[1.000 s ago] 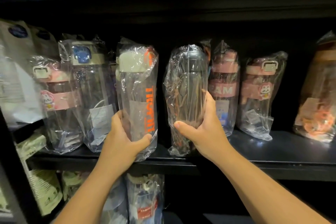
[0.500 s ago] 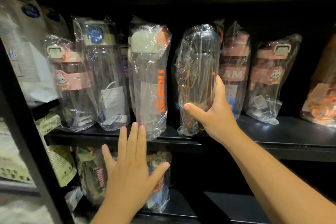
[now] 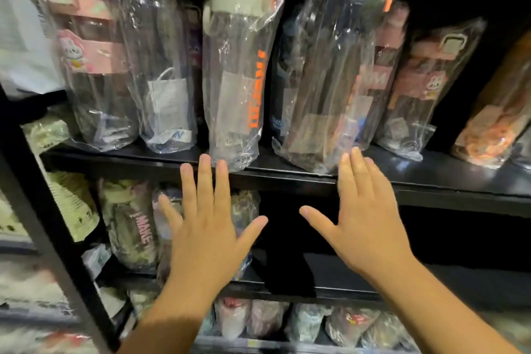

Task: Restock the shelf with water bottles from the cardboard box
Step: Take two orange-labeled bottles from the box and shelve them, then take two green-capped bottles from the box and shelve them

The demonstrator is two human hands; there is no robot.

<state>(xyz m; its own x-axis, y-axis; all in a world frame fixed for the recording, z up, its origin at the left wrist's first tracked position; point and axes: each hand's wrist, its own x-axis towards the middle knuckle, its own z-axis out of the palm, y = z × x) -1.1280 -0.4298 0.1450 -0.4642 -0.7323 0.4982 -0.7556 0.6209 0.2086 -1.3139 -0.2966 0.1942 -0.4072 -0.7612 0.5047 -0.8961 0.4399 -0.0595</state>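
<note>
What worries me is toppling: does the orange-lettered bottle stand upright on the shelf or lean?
Upright: the orange-lettered bottle stands straight on the shelf, cap up, base at its front edge.

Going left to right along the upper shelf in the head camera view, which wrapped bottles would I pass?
Pink rabbit bottle, blue-capped bottle, cream-capped bottle with orange lettering, dark bottle, second pink rabbit bottle, orange bottle.
</note>
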